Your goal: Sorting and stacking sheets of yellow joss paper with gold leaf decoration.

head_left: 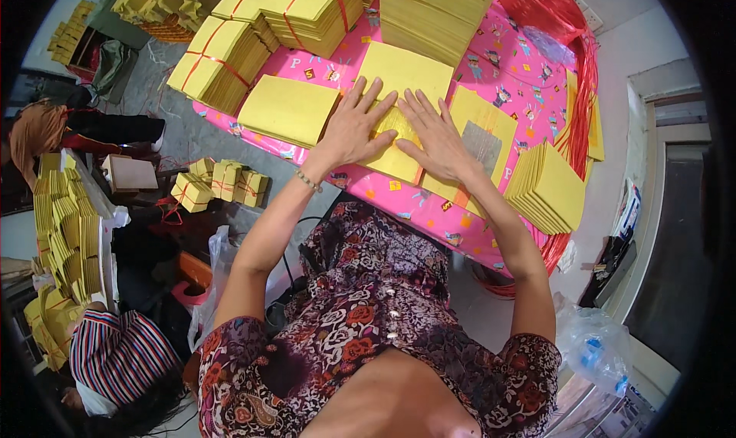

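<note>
A: Status on the hands, pls?
B: From my remote seat, I've L hand palm-down, fingers straight & a bit spread, on the yellow paper. R hand same: flat, fingers extended, palm down on it too. Thumb tips nr each other.
A: Copy. Where's that paper exactly?
B: Nr edge of the pink tablecloth, right in front of the wearer. I see a shiny patch btwn the hands; can't tell what makes it shine.
A: Either side?
B: To L, a flat yellow stack. To R, a yellow sheet w/ a grey rectangle on it, nr the R wrist. Further R, a fanned stack.
A: & the back?
B: I've a tall yellow stack just beyond the paper, slightly R. Tied bundles w/ red string sit back L. Red strands hang at far R.
A: Others?
B: Co-worker in striped top, lower L, beside more yellow stacks.
</note>
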A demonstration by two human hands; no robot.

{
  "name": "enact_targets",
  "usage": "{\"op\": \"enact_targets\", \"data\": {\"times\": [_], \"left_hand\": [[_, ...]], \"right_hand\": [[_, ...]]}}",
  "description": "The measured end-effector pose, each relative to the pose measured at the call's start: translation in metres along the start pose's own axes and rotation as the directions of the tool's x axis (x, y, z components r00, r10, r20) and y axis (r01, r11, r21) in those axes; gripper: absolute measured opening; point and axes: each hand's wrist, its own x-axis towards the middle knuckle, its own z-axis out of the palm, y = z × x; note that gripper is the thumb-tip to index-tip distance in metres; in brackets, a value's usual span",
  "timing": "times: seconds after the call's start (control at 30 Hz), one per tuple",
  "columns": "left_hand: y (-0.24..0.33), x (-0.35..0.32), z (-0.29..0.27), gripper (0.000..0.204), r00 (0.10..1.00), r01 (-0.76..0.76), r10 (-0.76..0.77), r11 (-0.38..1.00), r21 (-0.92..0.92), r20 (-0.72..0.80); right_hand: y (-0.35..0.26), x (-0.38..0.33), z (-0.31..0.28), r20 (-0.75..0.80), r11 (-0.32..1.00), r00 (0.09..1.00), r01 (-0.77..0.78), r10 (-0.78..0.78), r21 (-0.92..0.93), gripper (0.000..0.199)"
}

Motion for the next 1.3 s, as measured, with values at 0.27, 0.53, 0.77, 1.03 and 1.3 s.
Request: {"op": "enact_targets", "data": {"times": [0.27, 0.53, 0.77, 1.03, 1.3], "left_hand": [[-0.005, 0.009, -0.011, 0.074, 0.993, 0.03, -0.026, 0.999, -0.036, 0.118], [-0.015, 0.024, -0.026, 0.059, 0.949, 0.163, -0.243, 0.924, -0.347, -0.201], [-0.01, 0.047, -0.031, 0.077, 0.787, 0.401, -0.617, 0.55, -0.733, -0.032], [-0.012, 0.023, -0.061, 0.066, 0.779, 0.21, -0.617, 0.081, -0.974, 0.116], [-0.055, -0.052, -0.103, 0.048, 0.729, 0.164, -0.683, 0.119, -0.979, 0.04]], "right_hand": [[0.009, 0.013, 0.001, -0.188, 1.0, 0.982, -0.01, 0.01, 0.0, 0.054], [0.019, 0.023, 0.008, -0.463, 0.992, 0.879, 0.066, -0.11, -0.111, 0.028], [0.009, 0.026, -0.003, -0.563, 0.985, 0.816, 0.046, -0.133, -0.166, 0.021], [-0.009, 0.038, -0.032, -0.553, 0.998, 0.833, 0.024, 0.008, 0.051, 0.035], [-0.008, 0.111, -0.03, -0.186, 0.824, 0.945, -0.125, 0.268, 0.553, 0.044]]}}
